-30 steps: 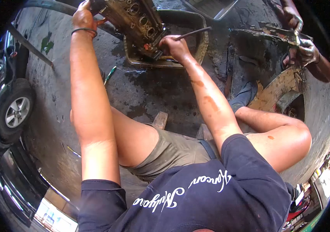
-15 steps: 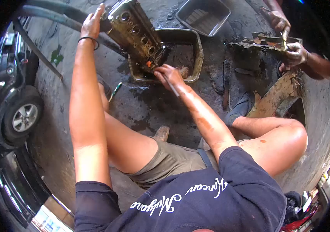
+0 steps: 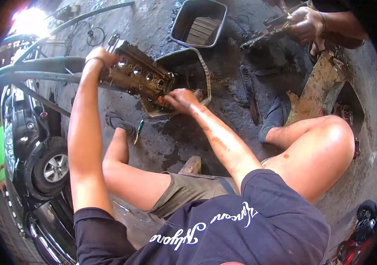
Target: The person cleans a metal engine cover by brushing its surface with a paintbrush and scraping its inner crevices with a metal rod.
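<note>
Four round openings run in a row along the oily cylinder head (image 3: 142, 75), which is held tilted, its lower end over the near side of a grimy rectangular tub (image 3: 209, 79). The left hand (image 3: 102, 57) is closed around its upper end. The right hand (image 3: 181, 100) is at the lower end, fingers bent and drawn together beside a small orange spot (image 3: 160, 100); whether they pinch anything, I cannot tell. Just beyond the tub is a second dark tub (image 3: 223, 24). A slim green-and-white object (image 3: 139, 131) lies on the wet floor near one sandalled foot (image 3: 120, 123). To the right, a co-worker's hand (image 3: 305, 24) holds a dark metal part (image 3: 265, 36) well apart from the cylinder head.
</note>
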